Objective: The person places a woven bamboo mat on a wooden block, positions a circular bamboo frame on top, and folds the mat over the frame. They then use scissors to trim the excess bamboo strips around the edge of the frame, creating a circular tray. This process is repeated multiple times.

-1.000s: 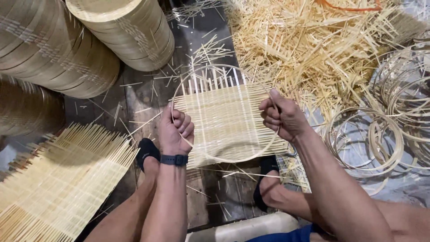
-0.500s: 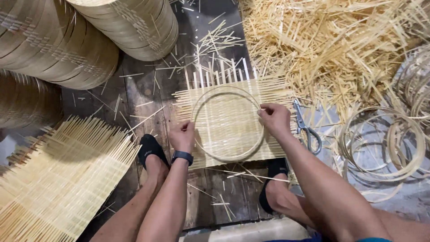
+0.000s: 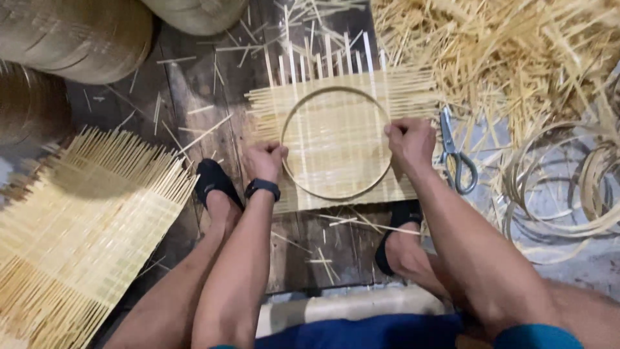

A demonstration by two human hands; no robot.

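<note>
hoop (image 3: 336,194) lowered flat; both hands grip it.

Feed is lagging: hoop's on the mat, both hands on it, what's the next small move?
Probably press the bamboo hoop flat and hold it centred: left hand and right hand grip opposite sides, and the woven mat sticks out past it all round.

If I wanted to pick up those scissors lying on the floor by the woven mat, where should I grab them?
Probably by the looped handles at the near end of the scissors, coming from above on the person's side. They lie flat beside the woven mat, blades pointing away toward the pile of strips, so the loops are the nearest, safest part. The right hand, now on the hoop, is closest.
</note>
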